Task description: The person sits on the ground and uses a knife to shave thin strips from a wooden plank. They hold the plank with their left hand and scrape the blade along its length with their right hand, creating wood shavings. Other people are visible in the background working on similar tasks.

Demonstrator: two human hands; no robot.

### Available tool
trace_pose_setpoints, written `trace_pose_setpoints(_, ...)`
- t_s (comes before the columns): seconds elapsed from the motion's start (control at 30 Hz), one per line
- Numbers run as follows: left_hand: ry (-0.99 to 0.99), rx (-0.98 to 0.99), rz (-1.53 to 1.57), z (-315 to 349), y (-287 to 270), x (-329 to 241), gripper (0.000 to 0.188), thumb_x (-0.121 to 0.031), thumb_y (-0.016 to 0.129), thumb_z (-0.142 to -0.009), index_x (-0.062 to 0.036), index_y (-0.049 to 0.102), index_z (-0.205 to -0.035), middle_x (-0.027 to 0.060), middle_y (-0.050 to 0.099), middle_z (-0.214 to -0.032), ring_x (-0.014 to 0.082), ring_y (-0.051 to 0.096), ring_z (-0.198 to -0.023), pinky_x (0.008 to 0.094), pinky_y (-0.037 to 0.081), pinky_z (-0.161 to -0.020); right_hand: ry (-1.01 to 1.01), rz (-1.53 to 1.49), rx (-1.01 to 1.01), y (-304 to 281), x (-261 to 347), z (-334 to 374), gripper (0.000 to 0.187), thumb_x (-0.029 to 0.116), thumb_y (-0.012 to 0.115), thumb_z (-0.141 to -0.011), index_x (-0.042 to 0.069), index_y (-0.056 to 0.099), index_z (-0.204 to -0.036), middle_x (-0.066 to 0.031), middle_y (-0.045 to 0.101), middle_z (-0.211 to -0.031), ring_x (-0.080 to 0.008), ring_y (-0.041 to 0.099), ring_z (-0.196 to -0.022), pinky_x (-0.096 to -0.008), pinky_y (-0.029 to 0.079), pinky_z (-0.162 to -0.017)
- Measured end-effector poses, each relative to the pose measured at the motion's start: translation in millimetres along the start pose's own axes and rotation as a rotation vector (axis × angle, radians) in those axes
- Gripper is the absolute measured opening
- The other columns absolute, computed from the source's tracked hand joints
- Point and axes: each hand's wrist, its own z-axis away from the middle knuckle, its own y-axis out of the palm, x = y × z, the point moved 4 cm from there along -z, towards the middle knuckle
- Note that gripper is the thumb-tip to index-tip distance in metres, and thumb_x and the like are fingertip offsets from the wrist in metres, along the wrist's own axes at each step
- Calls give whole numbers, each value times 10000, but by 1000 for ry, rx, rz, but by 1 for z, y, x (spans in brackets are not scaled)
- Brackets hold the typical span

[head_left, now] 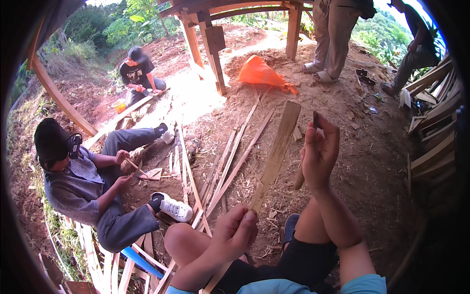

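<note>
Pale wood, a flat slat, is gripped in the left hand, its fingers closed and thumb pressed on the lower part; the wood is slanted up and away. By the curled fingers of the right hand, higher and to the right, a slim tool with a dark tip is clasped nearly upright, apart from the slat.

Beyond the left hand, the earth is covered by fanned-out wooden strips and shavings, so the floor there is obstructed. To its left, a seated person in a dark cap is seen, one white shoe stretched near the strips. Farther off that way, a crouching person is placed beside a yellow bucket. Straight past the hands, an orange bag is seen near a timber post; far to the right, boards are heaped.

The tool's middle is hidden by the right hand. Whether the pale piece under the left forearm belongs to the slat cannot be told. Beyond the right hand, a standing person is cut off above the waist. The corners are swallowed by darkness.
</note>
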Motion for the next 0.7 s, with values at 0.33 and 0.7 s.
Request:
trace_pose_setpoints(0.33, 44, -220, 104, -18, -30, -10, 197, -211, 418, -956, -42, 503, -901, 13, 480, -539, 61, 406, -376, 184, 287, -323, -215, -102, 699, 54, 28, 56, 224, 100, 636, -820, 40, 578, -1027, -117, 558, -893, -233, 595, -770, -300, 489, -615)
trace_pose_setpoints(0.7, -15, -94, 273, -20, -36, -5, 229, -264, 433, -959, -52, 502, -905, 24, 476, -545, 68, 400, -390, 190, 285, -333, -184, -151, 754, 52, 34, 62, 279, 50, 668, -772, 51, 590, -1039, -117, 571, -909, -242, 619, -770, -308, 509, -618)
